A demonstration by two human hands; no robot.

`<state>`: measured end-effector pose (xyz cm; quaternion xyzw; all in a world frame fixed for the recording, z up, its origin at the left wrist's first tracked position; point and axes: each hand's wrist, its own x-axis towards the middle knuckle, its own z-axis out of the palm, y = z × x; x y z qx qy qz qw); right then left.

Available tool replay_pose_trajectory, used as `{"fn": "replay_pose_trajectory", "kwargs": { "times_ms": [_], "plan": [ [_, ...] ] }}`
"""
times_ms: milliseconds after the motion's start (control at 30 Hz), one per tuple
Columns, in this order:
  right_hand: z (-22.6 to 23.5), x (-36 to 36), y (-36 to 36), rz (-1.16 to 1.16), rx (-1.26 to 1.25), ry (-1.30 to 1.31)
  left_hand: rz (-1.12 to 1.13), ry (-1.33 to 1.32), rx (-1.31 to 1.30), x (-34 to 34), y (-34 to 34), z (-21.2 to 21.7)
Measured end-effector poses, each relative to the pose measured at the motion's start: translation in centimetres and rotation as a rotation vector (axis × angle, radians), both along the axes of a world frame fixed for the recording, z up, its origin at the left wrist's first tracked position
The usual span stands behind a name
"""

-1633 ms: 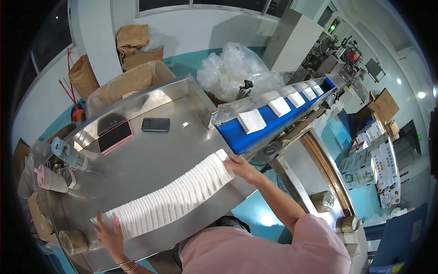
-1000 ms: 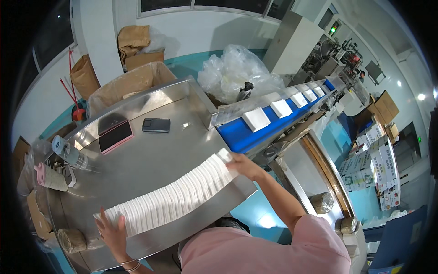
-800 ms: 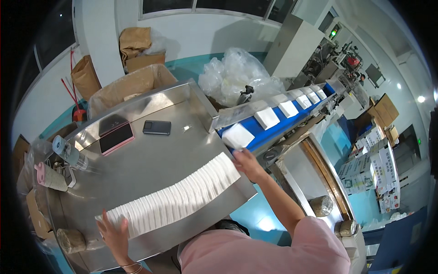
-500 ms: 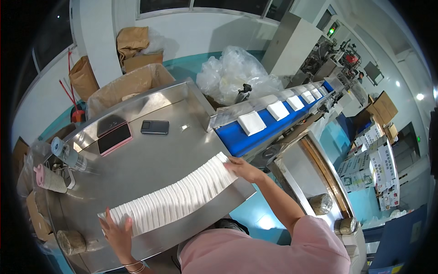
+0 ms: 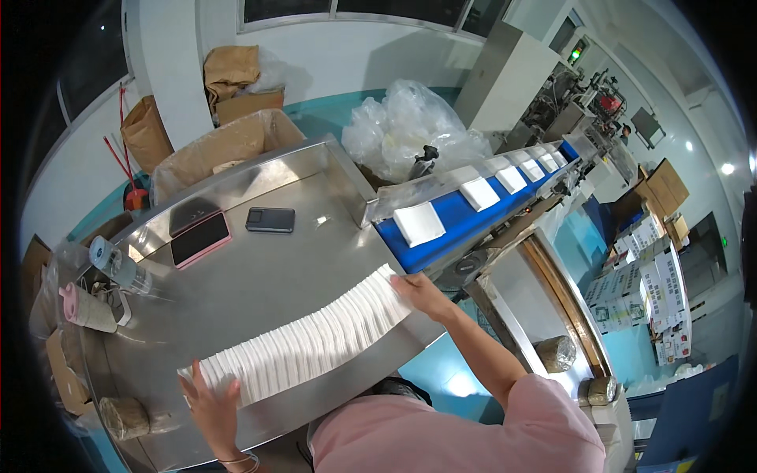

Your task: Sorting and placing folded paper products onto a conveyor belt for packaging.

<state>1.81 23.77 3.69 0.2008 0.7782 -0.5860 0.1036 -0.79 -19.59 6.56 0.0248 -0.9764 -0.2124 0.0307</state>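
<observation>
Both hands (image 5: pixel 211 402) (image 5: pixel 424 293), fingers spread flat, bracket white packet row (image 5: pixel 307 343) on steel table (image 5: pixel 260 276); blue conveyor (image 5: pixel 473 217) beside.

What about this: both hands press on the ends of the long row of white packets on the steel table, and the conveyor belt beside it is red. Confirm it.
Not quite. The conveyor belt is blue, not red, as the head view shows. The rest holds: the left hand and right hand press on the two ends of the long row of white packets on the steel table.
</observation>
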Motion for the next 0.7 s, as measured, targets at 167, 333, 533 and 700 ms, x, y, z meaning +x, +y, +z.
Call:
{"fn": "replay_pose_trajectory", "kwargs": {
  "times_ms": [167, 333, 533, 700],
  "plan": [
    [-1.2, 0.0, 1.1, -0.026, -0.207, 0.159, -0.017, 0.026, 0.008, 0.0, -0.2, -0.3],
    [-3.1, -0.9, 4.5, -0.682, -0.500, 0.115, -0.005, -0.015, 0.005, 0.3, 0.3, 0.8],
    [-0.1, 0.2, 0.2, 0.069, -0.017, 0.208, -0.069, 0.013, 0.003, 0.7, 0.3, 0.3],
    [-0.1, 0.1, -0.2, 0.041, -0.216, 0.237, -0.048, 0.005, 0.011, 0.9, 0.8, 0.5]
  ]
}}
